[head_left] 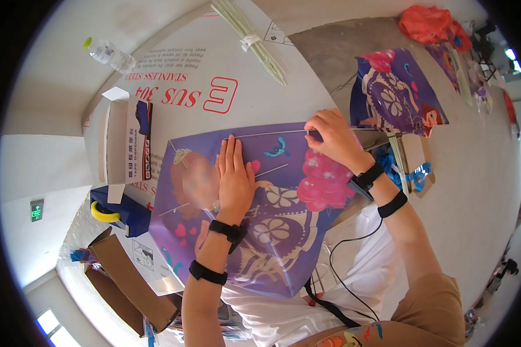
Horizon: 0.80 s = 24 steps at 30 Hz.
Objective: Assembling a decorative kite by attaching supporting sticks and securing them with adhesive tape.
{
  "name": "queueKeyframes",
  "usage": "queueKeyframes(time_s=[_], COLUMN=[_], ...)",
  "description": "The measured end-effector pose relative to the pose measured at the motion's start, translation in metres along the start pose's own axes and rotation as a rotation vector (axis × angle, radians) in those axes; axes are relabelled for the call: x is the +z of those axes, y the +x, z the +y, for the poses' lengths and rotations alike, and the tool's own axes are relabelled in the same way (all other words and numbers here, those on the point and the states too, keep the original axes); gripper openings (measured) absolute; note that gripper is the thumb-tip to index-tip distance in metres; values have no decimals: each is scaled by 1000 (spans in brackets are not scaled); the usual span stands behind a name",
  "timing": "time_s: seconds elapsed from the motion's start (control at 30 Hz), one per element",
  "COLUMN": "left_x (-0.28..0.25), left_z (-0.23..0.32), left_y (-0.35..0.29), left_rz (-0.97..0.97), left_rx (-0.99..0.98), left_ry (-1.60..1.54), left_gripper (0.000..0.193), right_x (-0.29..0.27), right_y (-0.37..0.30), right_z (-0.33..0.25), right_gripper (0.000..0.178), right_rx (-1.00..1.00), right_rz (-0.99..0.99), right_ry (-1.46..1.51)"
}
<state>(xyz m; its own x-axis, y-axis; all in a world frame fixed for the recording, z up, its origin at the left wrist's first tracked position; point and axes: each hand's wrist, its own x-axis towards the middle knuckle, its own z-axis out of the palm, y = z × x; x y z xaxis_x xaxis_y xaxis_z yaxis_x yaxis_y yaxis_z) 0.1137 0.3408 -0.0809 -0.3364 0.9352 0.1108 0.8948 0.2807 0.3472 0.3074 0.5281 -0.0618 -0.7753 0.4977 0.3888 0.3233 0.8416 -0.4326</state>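
A purple plastic kite sheet printed with a cartoon princess and pink balloons lies across the table edge and over my lap. My left hand rests flat on it, fingers stretched out, beside the princess's head. At the sheet's far right edge, my right hand pinches a thin rod that runs along that edge. Another thin rod crosses the middle of the sheet, partly hidden under my left hand. Both wrists wear black straps.
Printed white cardboard covers the table. On it are a tied stick bundle, a bottle, a tape dispenser box and a blue tape dispenser. A brown carton stands left; a similar purple sheet lies right.
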Motion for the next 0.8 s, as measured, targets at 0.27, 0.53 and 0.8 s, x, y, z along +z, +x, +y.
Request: queueKeyframes(time_s=[0.27, 0.53, 0.8], left_x=[-2, -2, -3], left_z=[1, 1, 2], left_y=[1, 0, 2], left_rz=[-14, -19, -12], left_rx=[-5, 3, 7], left_ry=[-4, -18, -28], left_gripper=[51, 51, 52], right_x=[-7, -15, -11], right_y=[-3, -7, -5], right_z=[1, 8, 5], right_gripper=[19, 16, 11], right_rx=[10, 39, 49], right_rz=[-29, -70, -62], right_ry=[67, 62, 46])
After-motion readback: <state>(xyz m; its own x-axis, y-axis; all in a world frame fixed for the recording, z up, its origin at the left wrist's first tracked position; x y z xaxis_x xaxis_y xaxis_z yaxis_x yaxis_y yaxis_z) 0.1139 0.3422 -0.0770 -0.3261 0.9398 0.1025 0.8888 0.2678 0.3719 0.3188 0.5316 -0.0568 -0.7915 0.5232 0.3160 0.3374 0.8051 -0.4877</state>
